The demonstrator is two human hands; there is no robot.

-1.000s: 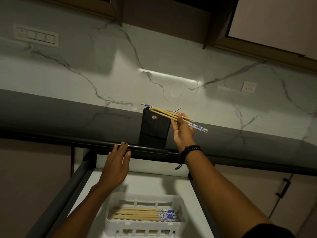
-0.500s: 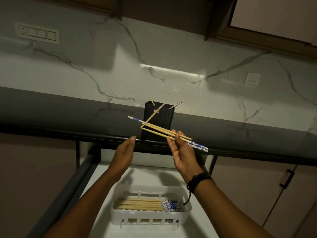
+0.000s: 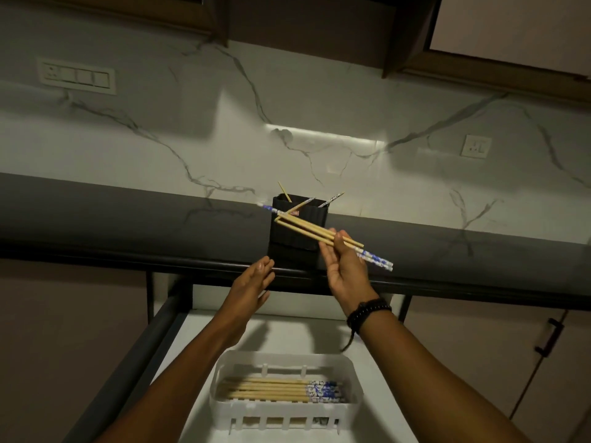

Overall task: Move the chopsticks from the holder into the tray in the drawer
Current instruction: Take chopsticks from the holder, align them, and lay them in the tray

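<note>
Open drawer (image 3: 137,356) below counter, white tray (image 3: 350,372) inside with a row of chopsticks (image 3: 271,388) lying flat. Black holder (image 3: 284,241) at counter edge, a few sticks (image 3: 331,198) poking out. Right hand (image 3: 347,270) raised before holder, fingers pinching a fanned bundle (image 3: 307,230) past mid-length. Left hand (image 3: 252,289) flat, empty, nearby. Light, stiff, probably slick; best squared up, then gripped mid-length.

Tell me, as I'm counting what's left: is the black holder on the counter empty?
No, at least two chopsticks poke out of the holder top, behind the bundle held by the right hand.
</note>
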